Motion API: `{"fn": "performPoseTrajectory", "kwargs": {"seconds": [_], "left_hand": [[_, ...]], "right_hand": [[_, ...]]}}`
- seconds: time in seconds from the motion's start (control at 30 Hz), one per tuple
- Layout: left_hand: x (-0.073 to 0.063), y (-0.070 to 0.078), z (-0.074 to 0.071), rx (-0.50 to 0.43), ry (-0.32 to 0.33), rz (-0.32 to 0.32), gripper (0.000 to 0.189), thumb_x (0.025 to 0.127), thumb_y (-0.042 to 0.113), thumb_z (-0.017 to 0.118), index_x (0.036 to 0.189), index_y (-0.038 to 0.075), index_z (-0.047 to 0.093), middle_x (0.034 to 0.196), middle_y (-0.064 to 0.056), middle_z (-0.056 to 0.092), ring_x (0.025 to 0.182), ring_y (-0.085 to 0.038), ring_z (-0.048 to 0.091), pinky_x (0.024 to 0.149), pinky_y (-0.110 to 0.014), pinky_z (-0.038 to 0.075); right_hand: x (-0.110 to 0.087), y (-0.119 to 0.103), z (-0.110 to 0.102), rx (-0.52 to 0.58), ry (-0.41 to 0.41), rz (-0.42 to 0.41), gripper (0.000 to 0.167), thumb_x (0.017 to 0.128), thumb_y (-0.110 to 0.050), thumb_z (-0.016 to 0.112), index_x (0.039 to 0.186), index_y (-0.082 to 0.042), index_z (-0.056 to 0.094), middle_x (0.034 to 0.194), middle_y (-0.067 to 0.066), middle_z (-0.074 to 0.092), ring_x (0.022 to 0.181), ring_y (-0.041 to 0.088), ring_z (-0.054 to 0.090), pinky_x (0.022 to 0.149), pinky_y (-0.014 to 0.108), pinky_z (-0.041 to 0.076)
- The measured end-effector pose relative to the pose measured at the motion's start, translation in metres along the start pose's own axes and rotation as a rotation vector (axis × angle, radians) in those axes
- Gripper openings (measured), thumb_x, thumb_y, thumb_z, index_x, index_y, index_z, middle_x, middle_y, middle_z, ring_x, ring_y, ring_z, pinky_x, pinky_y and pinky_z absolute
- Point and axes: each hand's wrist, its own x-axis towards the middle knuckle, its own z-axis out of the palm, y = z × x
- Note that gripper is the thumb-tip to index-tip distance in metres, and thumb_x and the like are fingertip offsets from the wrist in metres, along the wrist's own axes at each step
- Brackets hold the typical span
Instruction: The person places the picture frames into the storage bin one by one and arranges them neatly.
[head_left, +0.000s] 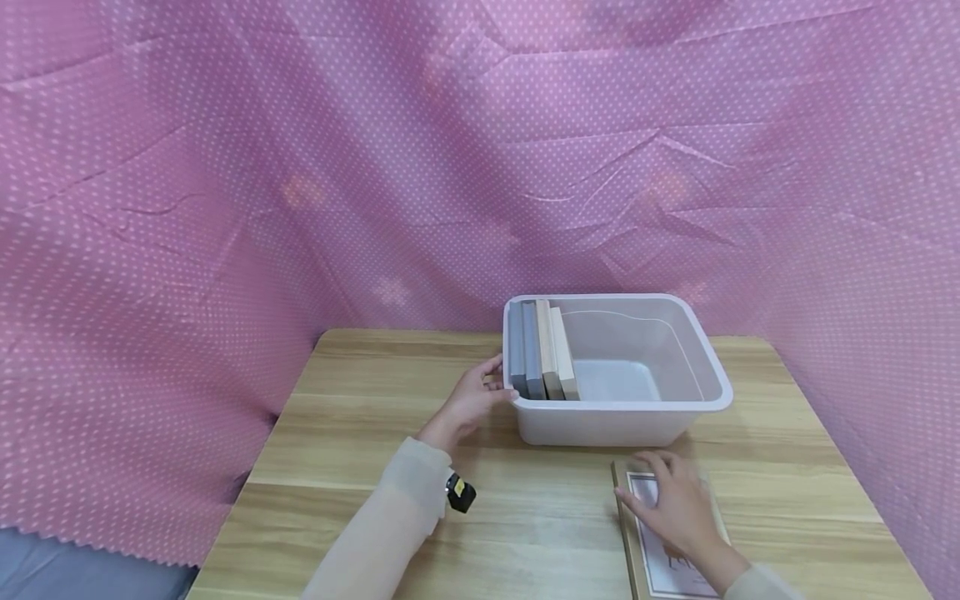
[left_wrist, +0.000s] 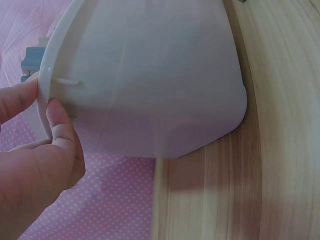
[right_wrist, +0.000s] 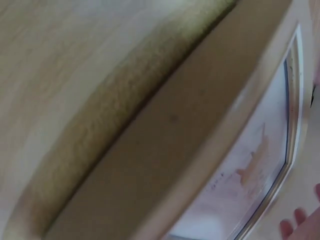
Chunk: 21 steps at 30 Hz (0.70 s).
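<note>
My left hand point(head_left: 471, 400) pinches the left rim of a pale grey plastic bin point(head_left: 622, 427). In the left wrist view, thumb and fingers lie on either side of that bin's rim point(left_wrist: 46, 75). Over a light wooden picture frame point(head_left: 632, 533) lying on the table, my right hand point(head_left: 678, 508) is spread, thumb near its left side. The right wrist view shows the picture frame point(right_wrist: 165, 135) close up, with fingertips point(right_wrist: 300, 216) near its border. Behind its pane is a brown animal drawing, partly covered by the hand in the head view.
Inside the bin, two grey frames point(head_left: 532, 346) and two light wooden ones point(head_left: 558, 354) stand upright along the left wall. The wood-grain table point(head_left: 360, 417) meets a pink dotted cloth point(head_left: 412, 167) behind and at the sides. A black device point(head_left: 460, 492) sits at my left wrist.
</note>
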Motion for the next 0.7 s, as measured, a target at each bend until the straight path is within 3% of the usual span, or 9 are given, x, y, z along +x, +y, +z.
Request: {"fn": "performPoseTrajectory", "kwargs": {"seconds": [0.17, 0.33, 0.57, 0.7], "left_hand": [[0.002, 0.0, 0.001, -0.007, 0.001, -0.002, 0.072, 0.08, -0.011, 0.065, 0.145, 0.0, 0.035, 0.136, -0.021, 0.043, 0.113, -0.036, 0.053, 0.089, -0.032, 0.051], [0.005, 0.0, 0.001, -0.006, 0.004, -0.002, 0.072, 0.08, -0.011, 0.065, 0.145, 0.001, 0.035, 0.135, -0.02, 0.044, 0.113, -0.037, 0.052, 0.089, -0.032, 0.051], [0.008, 0.001, 0.001, -0.002, 0.007, -0.012, 0.073, 0.08, -0.011, 0.066, 0.145, 0.002, 0.036, 0.135, -0.019, 0.044, 0.113, -0.036, 0.052, 0.09, -0.032, 0.051], [0.01, 0.0, 0.001, 0.002, 0.007, -0.009, 0.073, 0.08, -0.01, 0.066, 0.145, 0.002, 0.035, 0.135, -0.019, 0.044, 0.114, -0.036, 0.052, 0.09, -0.032, 0.051]], "right_hand": [[0.0, 0.004, 0.003, -0.117, -0.065, 0.136, 0.077, 0.072, -0.069, 0.065, 0.124, -0.014, 0.055, 0.124, 0.026, 0.044, 0.109, 0.049, 0.039, 0.076, 0.062, 0.034], [0.004, 0.004, 0.003, -0.158, -0.143, 0.252, 0.094, 0.067, -0.08, 0.058, 0.131, -0.011, 0.049, 0.125, 0.035, 0.034, 0.116, 0.056, 0.027, 0.079, 0.072, 0.028], [0.011, 0.001, 0.004, -0.241, -0.246, 0.392, 0.112, 0.059, -0.091, 0.05, 0.138, -0.012, 0.04, 0.127, 0.049, 0.019, 0.115, 0.067, 0.02, 0.075, 0.083, 0.023], [0.016, -0.001, 0.004, -0.261, -0.316, 0.475, 0.122, 0.055, -0.094, 0.047, 0.143, -0.011, 0.033, 0.133, 0.053, 0.005, 0.118, 0.073, 0.009, 0.078, 0.087, 0.015]]}}
